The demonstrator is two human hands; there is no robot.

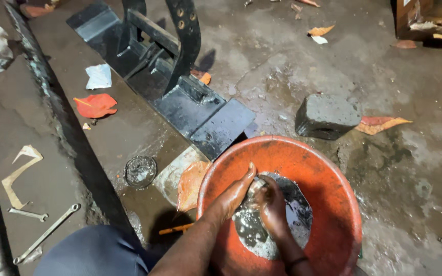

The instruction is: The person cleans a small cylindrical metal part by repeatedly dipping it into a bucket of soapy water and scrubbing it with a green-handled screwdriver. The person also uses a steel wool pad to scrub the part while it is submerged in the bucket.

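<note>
While both hands work inside the orange basin (333, 168), the left hand (237, 193) lies with its fingers stretched along a small metal part (256, 187), pressing against it from the near-left side. The right hand (270, 204) is curled around the same part from the other side, fingers bent over it, so the piece sits pinched between the two hands and only a grey sliver of it shows. Its shape cannot be made out.

Directly under the hands lies a pool of dark, glinting liquid (262, 232) that covers the basin's bottom; the hands are wet with it. A thin band circles the right wrist.

Just left of the left forearm, outside the basin's rim, a brownish dry leaf (190, 185) rests on a pale slab, and a small orange stick (176, 229) lies beside the person's dark-clad knee (95, 251). Further left from the hands, a round metal lid (140, 170) sits on the wet concrete.

Beyond the hands, past the basin's far rim, a black steel frame (200, 110) stretches away, and to the far right of it stands a grey stone block (327, 115). Well off to the left of the hands, spanners (47, 232) lie on the ground, with a red leaf (95, 105) farther up.
</note>
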